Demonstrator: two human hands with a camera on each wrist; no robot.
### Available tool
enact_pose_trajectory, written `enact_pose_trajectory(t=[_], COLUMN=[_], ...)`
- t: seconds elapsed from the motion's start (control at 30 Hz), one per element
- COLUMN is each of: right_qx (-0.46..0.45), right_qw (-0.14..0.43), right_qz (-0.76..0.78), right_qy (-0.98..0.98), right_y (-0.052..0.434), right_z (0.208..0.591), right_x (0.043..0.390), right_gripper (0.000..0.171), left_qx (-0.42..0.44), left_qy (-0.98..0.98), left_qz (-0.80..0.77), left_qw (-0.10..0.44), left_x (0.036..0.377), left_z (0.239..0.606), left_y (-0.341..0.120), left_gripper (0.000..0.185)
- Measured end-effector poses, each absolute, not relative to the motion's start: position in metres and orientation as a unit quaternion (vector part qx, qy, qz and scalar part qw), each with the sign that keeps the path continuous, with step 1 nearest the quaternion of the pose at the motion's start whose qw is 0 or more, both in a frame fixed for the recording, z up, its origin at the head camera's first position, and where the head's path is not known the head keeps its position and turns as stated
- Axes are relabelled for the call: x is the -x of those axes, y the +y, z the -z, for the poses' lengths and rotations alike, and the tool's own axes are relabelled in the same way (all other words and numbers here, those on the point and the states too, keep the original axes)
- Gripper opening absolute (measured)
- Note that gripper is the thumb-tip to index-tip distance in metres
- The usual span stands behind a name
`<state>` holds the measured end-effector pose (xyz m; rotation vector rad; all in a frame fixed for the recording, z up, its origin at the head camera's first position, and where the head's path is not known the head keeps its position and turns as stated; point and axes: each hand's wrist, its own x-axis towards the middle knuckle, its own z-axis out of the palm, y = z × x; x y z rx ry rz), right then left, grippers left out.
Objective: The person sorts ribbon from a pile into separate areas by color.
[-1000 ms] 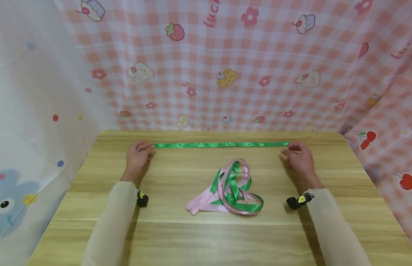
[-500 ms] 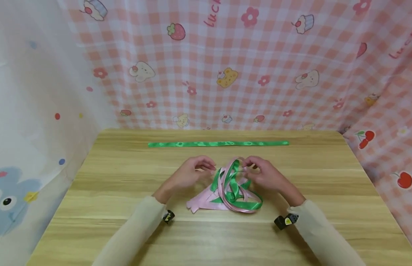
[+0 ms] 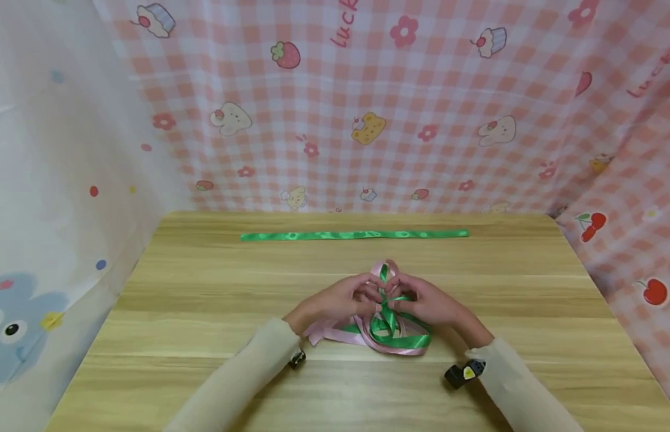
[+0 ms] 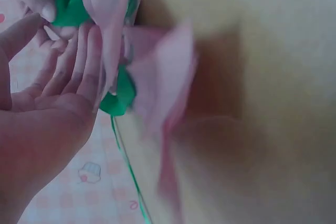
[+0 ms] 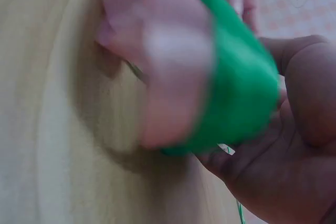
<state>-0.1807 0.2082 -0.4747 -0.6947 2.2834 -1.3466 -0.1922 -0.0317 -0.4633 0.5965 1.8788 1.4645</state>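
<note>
A tangle of pink and green ribbons [image 3: 390, 336] lies in the middle of the wooden table [image 3: 205, 300]. My left hand [image 3: 367, 295] and right hand [image 3: 401, 298] meet over its far side, fingers curled into the strands, and a pink and green loop [image 3: 385, 271] stands up between them. In the left wrist view my left hand [image 4: 58, 56] lies against a pink ribbon [image 4: 157, 77], with a green strand [image 4: 122, 94] beside it. The right wrist view is blurred: a green loop [image 5: 236, 93] and a pink loop [image 5: 157, 66] sit over my right hand [image 5: 283, 166].
A single green ribbon [image 3: 353, 235] lies flat and straight across the far part of the table. Pink checked cloth [image 3: 367, 120] hangs behind and to the right, and white patterned cloth [image 3: 54, 180] on the left. Both arms wear cream sleeves [image 3: 243, 384].
Both hands left the ends of the straight green ribbon, came together at the tangle, and now dig into it, raising a loop. The straight ribbon stays flat.
</note>
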Motion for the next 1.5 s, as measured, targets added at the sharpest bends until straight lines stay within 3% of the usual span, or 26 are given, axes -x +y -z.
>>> enact_pose_trajectory(t=[0.17, 0.4, 0.63, 0.77, 0.93, 1.2, 1.5], right_qx=[0.27, 0.333, 0.39, 0.407, 0.403, 0.389, 0.38], right_qw=[0.207, 0.209, 0.196, 0.159, 0.121, 0.062, 0.008], right_qz=[0.525, 0.605, 0.637, 0.617, 0.589, 0.597, 0.629], right_qy=[0.78, 0.692, 0.635, 0.654, 0.69, 0.699, 0.679], right_y=[0.214, 0.22, 0.231, 0.239, 0.25, 0.276, 0.312], right_z=[0.466, 0.436, 0.386, 0.36, 0.334, 0.317, 0.33], right_x=[0.172, 0.168, 0.161, 0.154, 0.145, 0.139, 0.143], right_gripper=[0.026, 0.029, 0.037, 0.032, 0.024, 0.031, 0.032], left_qx=[-0.202, -0.246, -0.315, -0.346, -0.378, -0.388, -0.38], left_qy=[0.701, 0.667, 0.63, 0.625, 0.598, 0.594, 0.642], left_qz=[-0.578, -0.593, -0.634, -0.648, -0.671, -0.669, -0.62], left_qw=[0.366, 0.379, 0.319, 0.263, 0.224, 0.22, 0.243], left_x=[0.185, 0.18, 0.168, 0.161, 0.156, 0.155, 0.155], left_z=[0.466, 0.455, 0.413, 0.386, 0.357, 0.334, 0.346], left_y=[-0.031, -0.031, -0.044, -0.055, -0.075, -0.129, -0.197], left_gripper=[0.04, 0.037, 0.031, 0.027, 0.035, 0.041, 0.055])
